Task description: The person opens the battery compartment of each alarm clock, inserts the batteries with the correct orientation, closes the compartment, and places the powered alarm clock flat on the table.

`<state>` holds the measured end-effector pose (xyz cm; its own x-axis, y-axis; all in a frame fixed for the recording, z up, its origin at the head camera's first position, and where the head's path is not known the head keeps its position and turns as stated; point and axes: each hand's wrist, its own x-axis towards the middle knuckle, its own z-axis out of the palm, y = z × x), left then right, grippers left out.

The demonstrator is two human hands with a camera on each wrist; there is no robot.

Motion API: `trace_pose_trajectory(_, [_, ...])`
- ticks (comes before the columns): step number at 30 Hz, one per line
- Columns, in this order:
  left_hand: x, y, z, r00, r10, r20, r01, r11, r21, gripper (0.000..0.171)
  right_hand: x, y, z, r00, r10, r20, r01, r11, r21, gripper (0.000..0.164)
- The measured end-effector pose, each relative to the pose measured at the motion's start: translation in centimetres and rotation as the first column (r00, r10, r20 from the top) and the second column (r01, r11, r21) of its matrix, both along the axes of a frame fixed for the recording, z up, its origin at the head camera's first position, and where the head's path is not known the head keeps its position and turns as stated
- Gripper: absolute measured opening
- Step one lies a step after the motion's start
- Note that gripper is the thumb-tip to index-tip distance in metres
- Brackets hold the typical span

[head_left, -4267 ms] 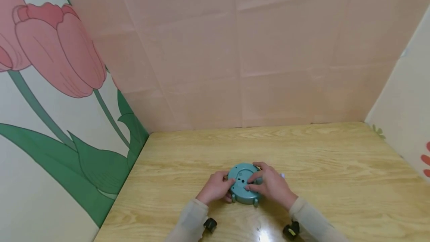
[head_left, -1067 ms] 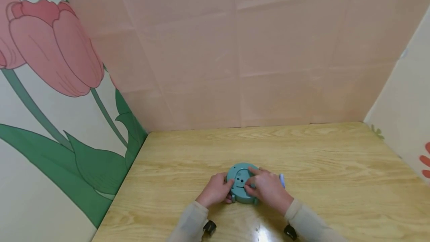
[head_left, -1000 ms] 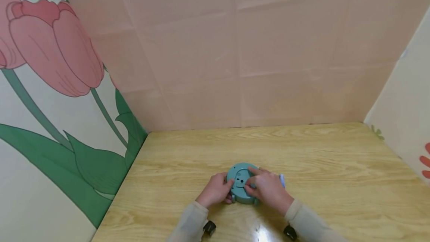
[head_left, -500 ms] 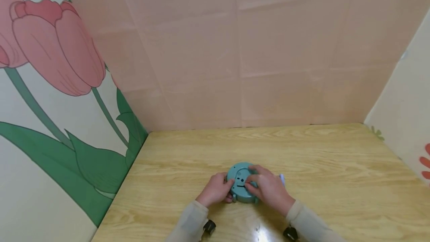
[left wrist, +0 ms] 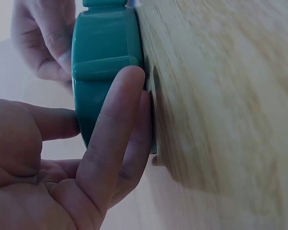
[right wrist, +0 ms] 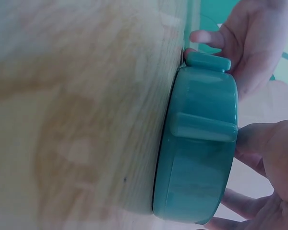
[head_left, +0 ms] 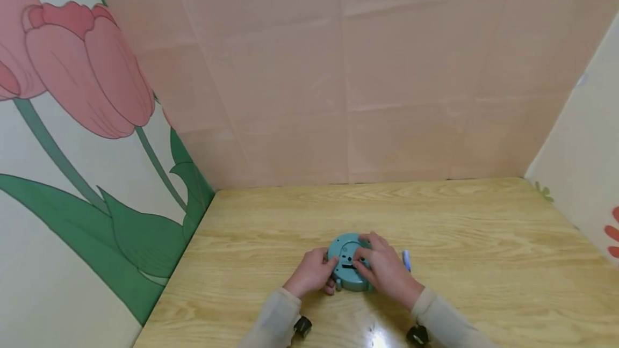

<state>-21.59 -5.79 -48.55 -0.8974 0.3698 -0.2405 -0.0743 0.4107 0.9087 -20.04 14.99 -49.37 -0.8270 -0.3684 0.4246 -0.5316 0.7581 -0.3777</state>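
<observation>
A round teal alarm clock (head_left: 355,283) lies back side up on the table, its small feet toward the person. My left hand (head_left: 311,272) grips its left rim, thumb on the back and fingers curled under the edge; the left wrist view shows these fingers (left wrist: 113,129) along its side. On the clock's back, my right hand (head_left: 387,270) has its thumb and index finger close together beside a dark slot (head_left: 348,266), with another finger at the far rim. In the right wrist view, the right thumb (right wrist: 254,136) touches the back. What these fingertips pinch is hidden.
A small blue and white stick-like thing (head_left: 407,260) lies just right of the right hand. The wood-grain table (head_left: 271,219) meets a pink back wall (head_left: 290,95) and a flower-patterned left wall (head_left: 87,69). Black wrist cameras (head_left: 302,326) sit below both hands.
The dark slot in the clock's back, not visible at first, appears as a thin line and widens. My right thumb and index finger have shifted slightly away from the person. The left hand keeps its grip.
</observation>
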Motion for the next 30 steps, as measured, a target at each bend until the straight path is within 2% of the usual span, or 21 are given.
trace_pose_trajectory(7, [-0.1,0.0,-0.1,1.000,0.005,0.029,-0.004,1.000,-0.013,0.023,0.1,0.0,0.0,0.999,0.029,0.037,-0.028,0.999,-0.020,0.010])
trace_pose_trajectory(17, [0.0,0.0,0.1,1.000,0.009,0.015,-0.009,1.000,-0.017,0.026,0.0,0.7,0.4,0.999,0.019,0.028,-0.017,0.998,-0.059,0.011])
trace_pose_trajectory(30, [0.0,0.1,0.0,1.000,0.022,0.007,-0.022,0.999,-0.029,0.023,-0.5,2.4,0.6,0.997,-0.018,-0.069,0.015,0.999,-0.047,0.008])
